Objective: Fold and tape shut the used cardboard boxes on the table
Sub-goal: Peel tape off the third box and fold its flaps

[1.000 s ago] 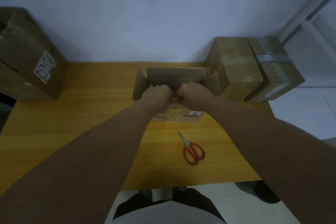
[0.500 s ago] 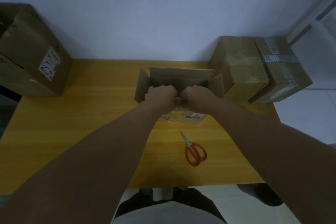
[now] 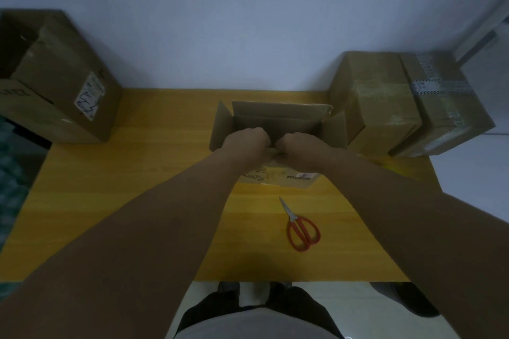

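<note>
Working over a yellow wooden table [image 3: 124, 187] spreading out on every side of the grip. Spotting a big carton [image 3: 55, 96] well off to the left of the grip at the table's far corner, top hanging open, wearing a white scribbled label [image 3: 89, 96] on the side facing the grip. Spotting two shut boxes right of the grip, standing touching side by side: plain brown box [image 3: 377, 99] nearer the grip, and banded box [image 3: 449, 107] beyond it at the table's right edge, carrying printed tape across the top. Gripping the open cardboard box [image 3: 275, 121] mid-table at its near top edge. Clamping there with left hand [image 3: 245, 143] and right hand [image 3: 300, 147], both balled up knuckles-up and nearly touching, fingers curling tight over the near edge and down inside, squeezing a bit of cardboard showing between the fists. Not telling whether that bit is a folded-in near flap. Seeing far flap [image 3: 278, 107] standing up beyond the grip, left flap [image 3: 220, 124] and right flap [image 3: 334, 129] splaying outward on either side. Seeing near wall [image 3: 275, 177] just below the grip, showing a line drawing and a small sticker [image 3: 301, 175]. Spotting red-handled scissors [image 3: 301, 228] lying flat nearer the body than the grip and slightly right, blades closed, tips pointing back toward the grip, apart from the box.
</note>
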